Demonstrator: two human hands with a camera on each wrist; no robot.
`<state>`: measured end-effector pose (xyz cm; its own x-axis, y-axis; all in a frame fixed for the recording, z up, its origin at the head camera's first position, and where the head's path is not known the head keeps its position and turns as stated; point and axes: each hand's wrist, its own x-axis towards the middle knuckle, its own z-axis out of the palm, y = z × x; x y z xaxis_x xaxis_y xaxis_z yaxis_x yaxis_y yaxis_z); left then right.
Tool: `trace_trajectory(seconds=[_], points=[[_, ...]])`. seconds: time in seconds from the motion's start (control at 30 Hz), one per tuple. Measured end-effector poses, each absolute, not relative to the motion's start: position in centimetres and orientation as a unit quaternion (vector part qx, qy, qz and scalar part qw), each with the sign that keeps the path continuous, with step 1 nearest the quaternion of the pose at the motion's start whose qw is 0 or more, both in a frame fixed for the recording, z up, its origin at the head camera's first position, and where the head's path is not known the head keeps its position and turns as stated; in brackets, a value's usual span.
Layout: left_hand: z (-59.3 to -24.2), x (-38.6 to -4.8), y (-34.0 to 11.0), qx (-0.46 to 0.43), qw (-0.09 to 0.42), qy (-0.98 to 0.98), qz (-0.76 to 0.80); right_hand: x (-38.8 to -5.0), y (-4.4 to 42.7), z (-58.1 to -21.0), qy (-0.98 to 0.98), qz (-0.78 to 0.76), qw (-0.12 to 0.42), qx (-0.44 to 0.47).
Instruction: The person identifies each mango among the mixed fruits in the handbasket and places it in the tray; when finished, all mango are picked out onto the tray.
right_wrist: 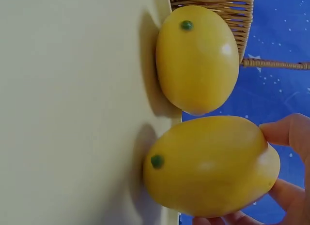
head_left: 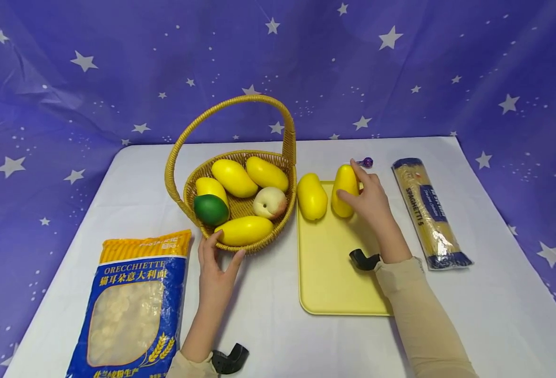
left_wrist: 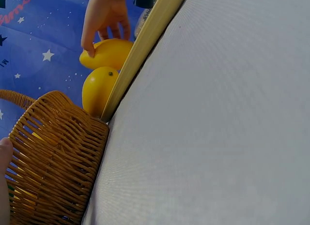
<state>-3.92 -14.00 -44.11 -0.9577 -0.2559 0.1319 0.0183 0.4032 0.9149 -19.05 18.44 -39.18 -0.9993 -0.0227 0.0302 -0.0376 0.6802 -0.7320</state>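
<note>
My right hand (head_left: 369, 199) holds a yellow mango (head_left: 344, 191) by its far end, fingers and thumb on either side. The mango is over the far part of the yellow tray (head_left: 327, 283); whether it touches the tray I cannot tell. Beside it, a second mango (right_wrist: 198, 60) lies at the tray's far left corner. My left hand (head_left: 216, 278) rests at the near rim of the wicker basket (head_left: 247, 202), thumb outside. Near those fingers lies another mango (head_left: 244, 231). The basket also holds several mangoes, a green fruit (head_left: 211, 210) and a pale peach (head_left: 270, 203).
A blue and yellow orecchiette bag (head_left: 126, 304) lies left of the basket. Right of the tray is a spaghetti pack (head_left: 429, 212). A small purple object (head_left: 367, 163) sits behind the tray. The basket's tall handle (head_left: 230, 102) arches above it. A starry purple cloth hangs behind.
</note>
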Motion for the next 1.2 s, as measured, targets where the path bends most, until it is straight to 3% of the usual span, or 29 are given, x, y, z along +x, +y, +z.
trace_trajectory(seconds=[0.67,1.2], points=[[-44.4,-4.0,-14.0,0.06,0.145,-0.828,-0.539,-19.8,16.9,-40.7,-0.944,0.328,0.022,-0.026],[-44.4,-4.0,-14.0,0.068,0.135,-0.83,-0.536,-19.6,17.1,-40.3,-0.953,0.303,-0.003,-0.015]])
